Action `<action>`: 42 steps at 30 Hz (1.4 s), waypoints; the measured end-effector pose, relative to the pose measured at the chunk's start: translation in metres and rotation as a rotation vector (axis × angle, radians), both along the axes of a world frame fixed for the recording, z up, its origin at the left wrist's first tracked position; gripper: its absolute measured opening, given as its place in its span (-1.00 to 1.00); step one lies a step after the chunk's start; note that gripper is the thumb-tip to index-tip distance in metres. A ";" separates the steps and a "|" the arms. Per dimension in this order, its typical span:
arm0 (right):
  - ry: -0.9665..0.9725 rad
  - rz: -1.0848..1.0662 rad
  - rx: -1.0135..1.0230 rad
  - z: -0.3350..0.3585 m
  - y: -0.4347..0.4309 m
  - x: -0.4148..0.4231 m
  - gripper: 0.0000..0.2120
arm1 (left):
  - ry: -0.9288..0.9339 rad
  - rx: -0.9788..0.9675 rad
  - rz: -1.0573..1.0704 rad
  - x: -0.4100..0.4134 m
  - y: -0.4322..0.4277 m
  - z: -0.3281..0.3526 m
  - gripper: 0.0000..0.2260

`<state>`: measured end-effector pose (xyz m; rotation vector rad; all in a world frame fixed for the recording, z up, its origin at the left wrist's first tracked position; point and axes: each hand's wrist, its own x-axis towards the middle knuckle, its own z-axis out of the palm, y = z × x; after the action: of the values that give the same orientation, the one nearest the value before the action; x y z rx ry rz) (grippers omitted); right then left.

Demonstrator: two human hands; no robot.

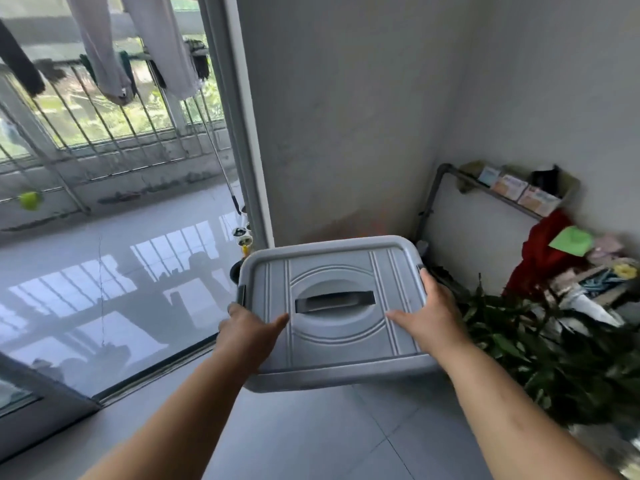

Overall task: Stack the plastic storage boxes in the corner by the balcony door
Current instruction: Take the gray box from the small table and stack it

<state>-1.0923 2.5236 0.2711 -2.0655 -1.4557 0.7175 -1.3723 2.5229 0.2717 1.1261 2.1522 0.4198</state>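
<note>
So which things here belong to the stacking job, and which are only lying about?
For the job:
- grey storage box, lid on
- left hand and right hand, each gripping one side of it

Only lying about:
- leafy plant
- red cloth
- hanging laundry
- folded white table

Storage box (pixel 332 313) grey matt plastic (ribbed lid); floor tiles (pixel 104 265) glossy; railing (pixel 104 133) probably metal.
</note>
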 end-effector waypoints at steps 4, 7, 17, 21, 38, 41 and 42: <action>0.057 -0.005 0.016 0.011 0.092 0.030 -0.05 | -0.012 0.029 0.013 0.024 0.088 0.010 -0.13; 0.097 0.049 0.039 0.013 0.168 0.049 -0.04 | -0.019 0.047 0.049 0.043 0.143 0.008 -0.19; 0.049 0.339 -0.028 -0.002 0.379 0.100 -0.13 | -0.050 -0.011 0.367 0.115 0.280 -0.012 -0.17; 0.029 0.421 -0.088 -0.017 0.432 0.109 -0.11 | -0.079 -0.052 0.433 0.133 0.314 -0.023 -0.15; 0.028 0.499 -0.247 -0.078 0.495 0.111 -0.08 | -0.055 -0.128 0.543 0.149 0.365 -0.064 -0.22; 0.036 0.499 -0.258 -0.083 0.495 0.110 -0.09 | -0.053 -0.132 0.548 0.150 0.368 -0.067 -0.24; 0.039 0.502 -0.259 -0.085 0.495 0.109 -0.10 | -0.055 -0.135 0.551 0.150 0.368 -0.068 -0.24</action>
<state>-0.9830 3.0187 0.1865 -1.8562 -1.9729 1.1871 -1.2224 2.8912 0.2036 0.4276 2.3828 0.5281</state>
